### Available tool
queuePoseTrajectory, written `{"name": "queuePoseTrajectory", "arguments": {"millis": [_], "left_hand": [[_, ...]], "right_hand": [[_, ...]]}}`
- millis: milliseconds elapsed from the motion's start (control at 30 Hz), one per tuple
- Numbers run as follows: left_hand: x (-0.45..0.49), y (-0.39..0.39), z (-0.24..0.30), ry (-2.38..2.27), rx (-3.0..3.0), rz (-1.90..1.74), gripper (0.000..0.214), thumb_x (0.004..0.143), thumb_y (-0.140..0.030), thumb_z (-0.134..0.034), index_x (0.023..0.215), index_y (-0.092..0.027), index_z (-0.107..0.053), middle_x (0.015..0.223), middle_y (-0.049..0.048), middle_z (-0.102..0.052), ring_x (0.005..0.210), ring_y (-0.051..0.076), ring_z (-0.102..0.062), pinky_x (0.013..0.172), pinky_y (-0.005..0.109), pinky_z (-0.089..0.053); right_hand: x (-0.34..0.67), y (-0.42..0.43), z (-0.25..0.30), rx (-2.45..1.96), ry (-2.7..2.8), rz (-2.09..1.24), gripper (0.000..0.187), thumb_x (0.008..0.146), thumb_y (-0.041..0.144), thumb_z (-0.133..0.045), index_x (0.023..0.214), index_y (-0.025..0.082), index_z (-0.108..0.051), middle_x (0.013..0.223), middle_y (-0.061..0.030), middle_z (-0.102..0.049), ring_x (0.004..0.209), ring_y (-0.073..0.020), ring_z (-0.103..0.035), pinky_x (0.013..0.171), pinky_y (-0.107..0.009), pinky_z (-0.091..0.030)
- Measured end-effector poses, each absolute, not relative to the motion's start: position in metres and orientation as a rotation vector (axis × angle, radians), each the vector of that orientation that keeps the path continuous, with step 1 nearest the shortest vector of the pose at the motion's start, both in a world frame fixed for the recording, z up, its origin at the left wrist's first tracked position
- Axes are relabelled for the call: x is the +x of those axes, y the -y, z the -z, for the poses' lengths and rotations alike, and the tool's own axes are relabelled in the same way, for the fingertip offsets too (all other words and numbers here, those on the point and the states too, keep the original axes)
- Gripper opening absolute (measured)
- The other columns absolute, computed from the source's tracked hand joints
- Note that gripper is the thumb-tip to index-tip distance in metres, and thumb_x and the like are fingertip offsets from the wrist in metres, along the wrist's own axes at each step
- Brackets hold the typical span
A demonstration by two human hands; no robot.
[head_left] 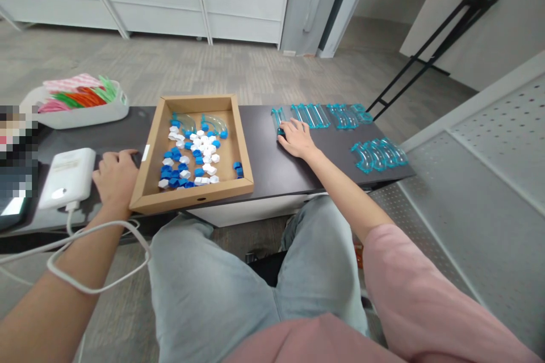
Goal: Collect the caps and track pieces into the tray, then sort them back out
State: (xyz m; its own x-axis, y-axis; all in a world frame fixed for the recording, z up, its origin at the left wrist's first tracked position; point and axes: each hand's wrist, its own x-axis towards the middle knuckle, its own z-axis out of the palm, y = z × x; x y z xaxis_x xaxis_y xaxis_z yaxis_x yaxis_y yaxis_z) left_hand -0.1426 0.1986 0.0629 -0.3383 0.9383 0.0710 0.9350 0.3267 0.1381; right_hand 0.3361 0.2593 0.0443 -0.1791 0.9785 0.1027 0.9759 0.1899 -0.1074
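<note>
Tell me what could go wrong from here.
The white cable loops across the left forearm; lifting that arm might drag the white device it is plugged into.
The cardboard box sits at the near edge of the dark table, so a bump could tip it and spill its blue and white pieces.
The curved turquoise pieces lie near the table's right end and might get knocked off.

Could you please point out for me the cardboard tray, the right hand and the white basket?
Cardboard tray point(170, 200), head view: on its near wall.
Right hand point(297, 138), head view: on the back of the hand.
White basket point(85, 117), head view: on its near wall.
</note>
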Motion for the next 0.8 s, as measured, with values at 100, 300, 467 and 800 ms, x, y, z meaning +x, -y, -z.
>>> {"name": "queuePoseTrajectory", "arguments": {"millis": [100, 300, 467, 800], "left_hand": [[-0.143, -0.198, -0.063, -2.542, 1.804, -0.216, 0.067, 0.114, -0.036, -0.030, 0.164, -0.005, -0.064, 0.165, 0.0350, -0.058, 0.149, 0.048, -0.058, 0.124, 0.063, -0.049], [-0.140, -0.198, -0.067, -2.567, 1.771, -0.145, 0.066, 0.115, -0.033, -0.028, 0.166, -0.008, -0.063, 0.165, 0.0330, -0.058, 0.151, 0.046, -0.059, 0.126, 0.061, -0.050], [-0.137, -0.196, -0.070, -2.547, 1.751, -0.179, 0.068, 0.115, -0.034, -0.030, 0.167, -0.006, -0.062, 0.168, 0.0343, -0.055, 0.155, 0.049, -0.056, 0.129, 0.063, -0.047], [-0.143, -0.198, -0.064, -2.539, 1.790, -0.181, 0.068, 0.116, -0.039, -0.027, 0.166, -0.008, -0.063, 0.165, 0.0339, -0.058, 0.150, 0.047, -0.059, 0.125, 0.060, -0.049]], "right_hand": [[0.342, -0.278, -0.044, -1.950, 2.276, -0.022, 0.063, 0.115, 0.040, -0.043, 0.168, 0.013, -0.064, 0.186, -0.0155, -0.055, 0.179, -0.0462, -0.031, 0.144, -0.069, -0.022], [0.358, -0.292, -0.035, -2.029, 2.112, -0.020, 0.065, 0.113, 0.045, -0.047, 0.169, 0.016, -0.064, 0.185, -0.0160, -0.055, 0.175, -0.0487, -0.036, 0.141, -0.072, -0.026], [0.358, -0.288, -0.029, -2.009, 2.052, -0.003, 0.063, 0.114, 0.047, -0.045, 0.163, 0.014, -0.066, 0.182, -0.0196, -0.058, 0.170, -0.0442, -0.045, 0.140, -0.067, -0.030], [0.357, -0.286, -0.028, -1.975, 2.052, 0.031, 0.052, 0.115, 0.046, -0.048, 0.152, 0.015, -0.069, 0.171, -0.0269, -0.065, 0.158, -0.0419, -0.058, 0.139, -0.068, -0.028]]}}
